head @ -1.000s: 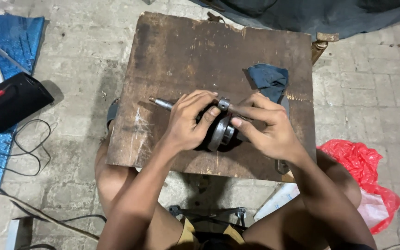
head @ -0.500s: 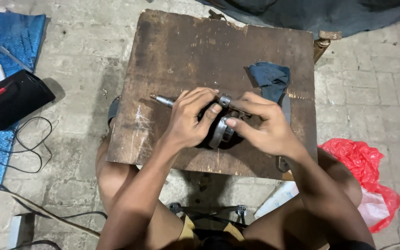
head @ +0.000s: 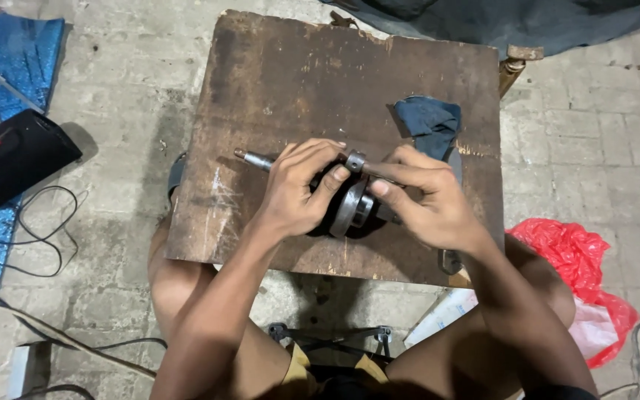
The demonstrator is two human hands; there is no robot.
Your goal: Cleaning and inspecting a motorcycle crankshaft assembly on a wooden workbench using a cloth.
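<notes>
Both hands were closed on the dark steel crankshaft assembly with round flywheel webs [head: 350, 211]. The left hand [head: 299, 194] wrapped over the web on its side, fingers curled down across the top, thumb [head: 332, 180] pressed near the centre. The right hand [head: 425, 204] pinched a short silver connecting-rod piece [head: 355, 161] that stuck up at the top of the webs, thumb and index tight on it; the palm covered the far end of the part, so exactly what the rest of that hand gripped couldn't be made out.

The crank lay on the worn brown wooden tabletop [head: 298, 81], just fwd of the near edge, roughly centred betw. the two forearms. Long axis ran left-right, tilted slightly: the thin shaft end [head: 253, 158] pointed out left and a bit away from the person, poking free past the left hand's knuckles. The opp. end was hidden under the right hand. Left hand sat nearer the exposed shaft tip; right hand nearer the rod.

Outward: a crumpled dark blue rag [head: 430, 122] just behind the right hand, on the table. Off the table, a red plastic bag [head: 572, 255] on the paved floor at right; a black pouch [head: 16, 155] and blue tarp [head: 9, 44] at left, w/ loose black cables [head: 31, 237] near them.
</notes>
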